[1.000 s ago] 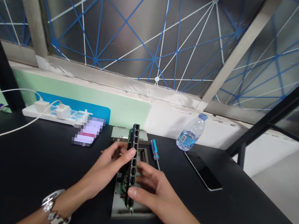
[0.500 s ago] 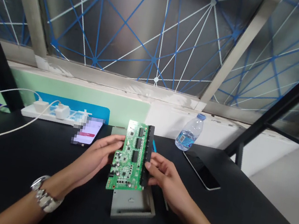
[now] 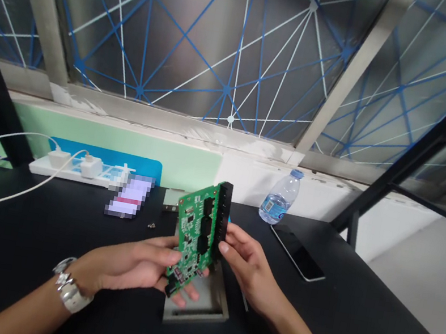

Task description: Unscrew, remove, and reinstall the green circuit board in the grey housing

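Tilted between my two hands is a green circuit board point(image 3: 195, 225) with a row of black connectors point(image 3: 221, 218) along its right edge. My left hand point(image 3: 145, 265) grips its lower left side, thumb on the front face and the other fingers behind and below. On the connector edge, my right hand point(image 3: 249, 264) pinches with thumb and fingers. Beneath the board a grey metal tray-like case point(image 3: 209, 306) lies on the black table, partly hidden by the board and my left fingers. A thin tool with a blue end shows partly behind my right hand.
Small screws point(image 3: 151, 226) and another grey metal piece point(image 3: 172, 198) lie behind my left hand. A lit phone point(image 3: 131, 197) rests before a white power strip point(image 3: 75, 170) with cables. At right stand a water bottle point(image 3: 280, 200) and a dark phone point(image 3: 298, 253).
The board has turned and tilted, its left side now angled away from flat view. My left hand has slid down from the upper left edge to the lower corner; my right hand stays at the connectors.
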A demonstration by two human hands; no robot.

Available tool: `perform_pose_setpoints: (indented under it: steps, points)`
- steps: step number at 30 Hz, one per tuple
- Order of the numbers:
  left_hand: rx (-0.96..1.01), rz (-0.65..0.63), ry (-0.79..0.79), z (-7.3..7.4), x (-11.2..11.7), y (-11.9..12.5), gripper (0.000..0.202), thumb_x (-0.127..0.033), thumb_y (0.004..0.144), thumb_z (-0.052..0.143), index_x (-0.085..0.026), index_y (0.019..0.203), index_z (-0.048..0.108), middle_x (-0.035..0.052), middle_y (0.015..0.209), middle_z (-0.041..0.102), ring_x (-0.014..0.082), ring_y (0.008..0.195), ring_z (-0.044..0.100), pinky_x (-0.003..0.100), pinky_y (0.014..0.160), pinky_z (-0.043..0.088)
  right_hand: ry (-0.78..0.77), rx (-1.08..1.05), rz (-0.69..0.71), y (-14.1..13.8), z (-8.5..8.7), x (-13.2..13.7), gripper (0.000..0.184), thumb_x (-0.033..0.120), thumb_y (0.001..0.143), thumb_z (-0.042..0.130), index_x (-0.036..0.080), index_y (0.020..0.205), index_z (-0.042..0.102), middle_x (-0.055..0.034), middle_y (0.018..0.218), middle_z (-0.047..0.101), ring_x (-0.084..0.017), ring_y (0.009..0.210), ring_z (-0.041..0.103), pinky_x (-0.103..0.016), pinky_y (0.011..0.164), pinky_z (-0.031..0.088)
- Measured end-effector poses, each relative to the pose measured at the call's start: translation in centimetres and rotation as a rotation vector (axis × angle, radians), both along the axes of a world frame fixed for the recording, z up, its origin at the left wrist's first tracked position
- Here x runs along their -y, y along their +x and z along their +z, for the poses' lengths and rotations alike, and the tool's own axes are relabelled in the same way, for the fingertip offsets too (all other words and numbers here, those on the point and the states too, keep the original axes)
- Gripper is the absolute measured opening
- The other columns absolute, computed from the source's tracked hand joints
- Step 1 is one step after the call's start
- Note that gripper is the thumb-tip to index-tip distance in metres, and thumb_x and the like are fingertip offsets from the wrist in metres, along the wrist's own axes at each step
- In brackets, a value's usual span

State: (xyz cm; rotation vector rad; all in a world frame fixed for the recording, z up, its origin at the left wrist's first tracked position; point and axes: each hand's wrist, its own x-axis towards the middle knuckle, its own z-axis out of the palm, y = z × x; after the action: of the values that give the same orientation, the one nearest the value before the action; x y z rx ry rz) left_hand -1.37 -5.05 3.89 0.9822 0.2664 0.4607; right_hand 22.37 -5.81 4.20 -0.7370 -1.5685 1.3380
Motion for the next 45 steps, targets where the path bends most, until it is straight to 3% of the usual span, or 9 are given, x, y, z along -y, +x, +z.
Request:
perform_pose_setpoints:
  steps: [3,6,12,17,25,31,39,41,45]
  points:
    - [-0.094,0.153,0.154,-0.1,0.0,0.1,0.054,-0.030,0.086,0.067,-0.026,0.136,0.048,0.0122,0.133,0.056,0.0305,0.115,0.061,0.049,0.100,0.043,0.072,0.075,-0.166,-0.1,-0.1,0.0,0.034,0.036,0.091,0.062,0.026,0.124,0.061,-0.0059,0.124,0.059,-0.022,0.112,0.054,-0.035,0.098,0.042]
    - [-0.225,0.320,0.341,-0.3,-0.5,0.3,0.076,-0.031,0.081,0.072,-0.031,0.146,0.033,0.0128,0.141,0.048,0.0301,0.120,0.056,0.050,0.103,0.042,0.029,0.011,-0.335,-0.2,0.0,-0.1,0.034,0.042,0.089,0.063,0.025,0.119,0.060,-0.0037,0.103,0.061,-0.018,0.095,0.056,-0.030,0.083,0.047]
    - [-0.536,0.612,0.891,-0.8,-1.5,-0.1,0.091,-0.033,0.078,0.072,-0.032,0.152,0.019,0.0130,0.154,0.032,0.0354,0.137,0.038,0.059,0.112,0.031,-0.464,-0.241,-0.076,-0.3,0.9,0.5,0.043,0.060,0.090,0.050,0.018,0.085,0.058,0.0012,0.067,0.051,-0.011,0.053,0.047,-0.020,0.042,0.037]
    - [-0.694,0.724,1.240,-0.6,-2.0,-0.6,0.094,-0.024,0.075,0.070,-0.030,0.153,0.018,0.0094,0.155,0.030,0.0331,0.142,0.031,0.055,0.118,0.026,-0.466,-0.119,-0.050,-0.1,1.0,0.5,0.028,0.041,0.082,0.070,0.016,0.088,0.059,0.0042,0.062,0.049,-0.007,0.046,0.042,-0.014,0.034,0.033]
    - [-0.786,0.846,1.302,-1.1,-2.9,-1.3,0.090,-0.025,0.077,0.069,-0.030,0.151,0.019,0.0101,0.148,0.038,0.0315,0.136,0.039,0.051,0.112,0.036,-0.338,-0.062,-0.005,-0.4,0.3,0.5,0.032,0.039,0.080,0.073,0.017,0.095,0.053,0.0036,0.065,0.056,-0.007,0.048,0.047,-0.016,0.038,0.039]
    - [-0.759,0.869,1.284,-2.1,-2.6,0.0,0.093,-0.019,0.075,0.068,-0.029,0.151,0.015,0.0119,0.148,0.034,0.0324,0.137,0.036,0.052,0.112,0.035,-0.258,-0.042,0.124,-2.1,-0.6,2.5,0.056,0.036,0.070,0.083,0.024,0.109,0.044,0.0055,0.078,0.054,-0.006,0.055,0.045,-0.016,0.045,0.038]
    - [-0.716,0.903,1.300,-2.6,-2.1,1.3,0.095,-0.019,0.083,0.064,-0.030,0.154,0.003,0.0138,0.156,0.023,0.0345,0.144,0.025,0.057,0.115,0.028,-0.139,-0.055,0.049,-3.3,-1.3,3.6,0.060,0.025,0.067,0.086,0.024,0.113,0.047,0.0069,0.073,0.049,-0.007,0.062,0.044,-0.020,0.057,0.040]
    - [-0.734,0.928,1.349,-2.2,-2.0,1.2,0.088,-0.018,0.085,0.061,-0.032,0.154,0.007,0.0108,0.158,0.020,0.0324,0.146,0.022,0.055,0.117,0.026,-0.170,-0.118,0.043,-3.0,-1.2,3.4,0.071,0.028,0.070,0.084,0.028,0.126,0.041,0.0046,0.080,0.052,-0.008,0.060,0.047,-0.018,0.049,0.041]
    - [-0.675,0.858,1.505,-1.6,-1.7,1.0,0.053,-0.017,0.092,0.053,-0.034,0.142,0.042,0.0035,0.157,0.028,0.0284,0.146,0.024,0.053,0.118,0.026,-0.198,-0.231,0.028,-1.9,-0.6,2.7,0.096,0.029,0.076,0.079,0.037,0.147,0.015,0.0010,0.088,0.060,-0.008,0.053,0.053,-0.017,0.041,0.046]
